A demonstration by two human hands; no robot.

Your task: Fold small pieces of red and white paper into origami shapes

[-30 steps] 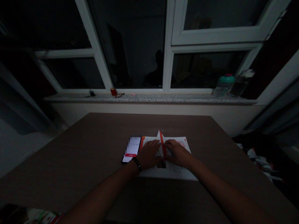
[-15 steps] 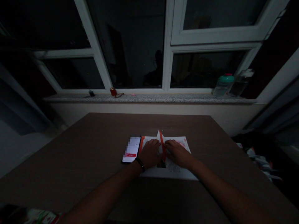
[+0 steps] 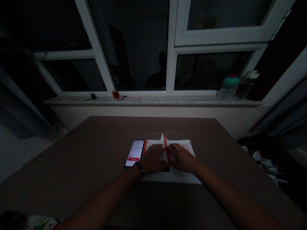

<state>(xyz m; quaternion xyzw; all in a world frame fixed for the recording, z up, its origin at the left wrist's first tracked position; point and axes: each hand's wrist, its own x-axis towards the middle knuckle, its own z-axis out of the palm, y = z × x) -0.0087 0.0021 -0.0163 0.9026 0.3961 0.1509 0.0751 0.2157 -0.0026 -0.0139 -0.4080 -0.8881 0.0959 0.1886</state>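
A piece of folded paper [image 3: 165, 144], white with an orange-red stripe, stands with a pointed tip up between my hands. My left hand [image 3: 153, 158] is closed on its left side, and a dark band circles that wrist. From the right, my right hand [image 3: 182, 157] grips the same paper with fingers and thumb. Below both hands lies a printed sheet or booklet [image 3: 184, 178] with text and pictures; my hands cover much of it. Just left of it is a phone [image 3: 135, 151] with its screen lit, lying flat close to my left wrist.
The brown table [image 3: 96, 147] reaches toward a granite windowsill [image 3: 153, 101]. On the sill stand a teal-lidded bottle [image 3: 229, 86], a clear bottle [image 3: 246, 83], a small red jar [image 3: 115, 94] and a dark little bottle [image 3: 93, 95]. Something colourful [image 3: 35, 222] lies at the lower left.
My left thumb and wrist have shifted slightly, and the right thumb now shows lower on the folded paper. The paper stays between my hands; the view has moved a little.
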